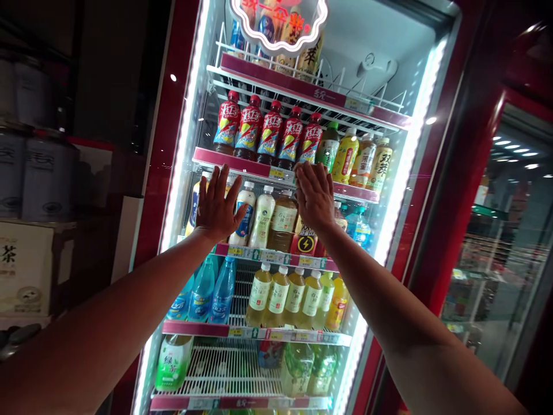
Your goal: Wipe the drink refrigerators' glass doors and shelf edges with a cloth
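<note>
Both arms reach forward to a lit drinks fridge with a red frame [156, 115]. My left hand [217, 208] is open, its fingers spread wide, in front of white-capped bottles on the middle shelf. With fingers stretched out flat, my right hand [314, 196] is level with the red shelf edge [233, 163]; it holds nothing. Both palms face the fridge, and I cannot tell whether they touch its glass. Between the hands show a pale green bottle [262, 219] and a brown drink bottle [283, 222]. Red-capped tea bottles [271, 135] stand in a row above.
Blue bottles [201, 294] and yellow-green bottles [277, 297] share a lower shelf, with a green-labelled bottle [174, 363] below. A neon sign [280, 26] glows at the top. Boxes [26, 265] and grey canisters [47, 173] are stacked left; another red-framed glass cabinet [484, 207] stands right.
</note>
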Demonstrator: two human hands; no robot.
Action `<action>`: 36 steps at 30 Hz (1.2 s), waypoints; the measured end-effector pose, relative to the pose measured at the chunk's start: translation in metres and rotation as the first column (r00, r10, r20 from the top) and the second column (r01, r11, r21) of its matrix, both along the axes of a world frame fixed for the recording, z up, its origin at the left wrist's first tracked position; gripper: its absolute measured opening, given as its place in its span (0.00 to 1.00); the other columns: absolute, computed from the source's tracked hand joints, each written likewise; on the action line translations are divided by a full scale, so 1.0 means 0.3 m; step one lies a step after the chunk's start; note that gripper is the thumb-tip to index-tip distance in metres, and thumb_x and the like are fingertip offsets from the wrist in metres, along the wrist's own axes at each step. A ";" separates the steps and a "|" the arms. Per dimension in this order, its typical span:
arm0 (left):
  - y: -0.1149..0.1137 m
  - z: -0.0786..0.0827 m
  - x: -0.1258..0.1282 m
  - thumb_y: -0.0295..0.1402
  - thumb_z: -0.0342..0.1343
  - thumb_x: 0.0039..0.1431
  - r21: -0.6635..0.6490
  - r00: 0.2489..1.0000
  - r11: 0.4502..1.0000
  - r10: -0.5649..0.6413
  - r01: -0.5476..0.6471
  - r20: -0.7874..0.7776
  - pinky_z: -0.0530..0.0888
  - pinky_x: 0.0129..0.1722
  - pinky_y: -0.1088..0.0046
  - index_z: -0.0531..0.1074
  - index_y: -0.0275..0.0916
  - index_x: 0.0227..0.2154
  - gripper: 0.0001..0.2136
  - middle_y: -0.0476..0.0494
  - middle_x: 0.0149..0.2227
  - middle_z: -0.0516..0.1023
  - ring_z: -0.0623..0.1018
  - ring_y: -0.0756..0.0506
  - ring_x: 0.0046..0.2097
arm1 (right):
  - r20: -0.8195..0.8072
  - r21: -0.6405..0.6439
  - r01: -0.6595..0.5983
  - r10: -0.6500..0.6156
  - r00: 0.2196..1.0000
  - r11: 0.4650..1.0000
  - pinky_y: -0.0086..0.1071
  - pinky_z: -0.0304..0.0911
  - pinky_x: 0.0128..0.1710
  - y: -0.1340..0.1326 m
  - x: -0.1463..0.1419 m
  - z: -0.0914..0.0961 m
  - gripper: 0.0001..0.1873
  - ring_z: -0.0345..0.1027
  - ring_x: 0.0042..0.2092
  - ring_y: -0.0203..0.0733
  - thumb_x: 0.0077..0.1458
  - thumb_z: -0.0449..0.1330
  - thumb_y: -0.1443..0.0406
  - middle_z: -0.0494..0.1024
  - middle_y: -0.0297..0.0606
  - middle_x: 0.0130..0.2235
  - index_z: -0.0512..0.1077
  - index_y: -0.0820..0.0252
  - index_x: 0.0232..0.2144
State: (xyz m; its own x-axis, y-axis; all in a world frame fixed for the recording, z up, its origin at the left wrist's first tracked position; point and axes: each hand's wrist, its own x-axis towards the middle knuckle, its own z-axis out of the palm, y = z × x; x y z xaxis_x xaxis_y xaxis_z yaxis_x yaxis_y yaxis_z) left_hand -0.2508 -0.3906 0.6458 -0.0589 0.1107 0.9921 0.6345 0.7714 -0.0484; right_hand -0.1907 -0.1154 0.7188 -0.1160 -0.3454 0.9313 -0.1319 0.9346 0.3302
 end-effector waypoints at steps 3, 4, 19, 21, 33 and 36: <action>-0.001 -0.002 -0.001 0.48 0.50 0.67 -0.002 1.000 1.000 -0.001 0.001 -0.002 0.41 0.75 0.44 0.59 0.43 0.70 0.32 0.37 0.76 0.45 0.45 0.35 0.77 | 0.038 0.033 0.013 -0.014 0.999 0.999 0.58 0.45 0.75 -0.015 0.010 0.003 0.29 0.43 0.76 0.51 0.73 0.44 0.57 0.61 0.34 0.73 0.56 0.46 0.72; -0.002 -0.002 -0.002 0.48 0.51 0.67 -0.002 1.000 1.000 -0.005 0.005 -0.001 0.41 0.75 0.44 0.59 0.43 0.70 0.32 0.37 0.76 0.45 0.45 0.35 0.77 | 0.036 0.018 0.017 -0.017 0.999 1.000 0.58 0.44 0.75 -0.019 0.010 0.009 0.29 0.43 0.76 0.51 0.73 0.44 0.57 0.61 0.34 0.73 0.57 0.47 0.72; -0.003 -0.014 -0.010 0.52 0.52 0.65 0.074 0.999 0.996 -0.046 0.048 -0.027 0.38 0.75 0.43 0.45 0.36 0.74 0.42 0.31 0.76 0.41 0.38 0.33 0.77 | -0.006 -0.098 0.007 -0.008 1.000 0.995 0.61 0.41 0.74 -0.086 -0.028 0.067 0.30 0.38 0.77 0.53 0.73 0.42 0.57 0.57 0.33 0.74 0.53 0.45 0.74; -0.002 -0.015 -0.011 0.54 0.52 0.64 0.108 0.998 0.993 -0.040 0.044 -0.038 0.35 0.74 0.39 0.46 0.37 0.74 0.43 0.31 0.77 0.40 0.35 0.30 0.77 | 0.019 -0.019 0.010 -0.010 1.000 1.000 0.59 0.41 0.75 -0.121 -0.031 0.049 0.30 0.39 0.77 0.51 0.73 0.43 0.57 0.57 0.30 0.74 0.52 0.44 0.74; -0.075 0.012 0.020 0.58 0.53 0.61 0.042 0.999 0.998 0.047 -0.048 0.024 0.45 0.71 0.36 0.60 0.37 0.69 0.40 0.28 0.74 0.52 0.51 0.23 0.74 | 0.039 0.029 -0.002 0.001 0.999 1.000 0.58 0.42 0.75 -0.201 -0.037 0.053 0.30 0.41 0.77 0.52 0.73 0.45 0.58 0.58 0.29 0.74 0.52 0.42 0.73; -0.164 0.049 0.029 0.52 0.49 0.66 -0.072 0.996 0.995 0.070 -0.065 0.063 0.53 0.69 0.39 0.66 0.42 0.66 0.30 0.34 0.72 0.59 0.58 0.27 0.72 | 0.094 0.094 -0.006 -0.003 0.996 0.996 0.57 0.43 0.75 -0.200 -0.021 0.040 0.30 0.41 0.77 0.49 0.73 0.45 0.57 0.58 0.28 0.74 0.51 0.41 0.73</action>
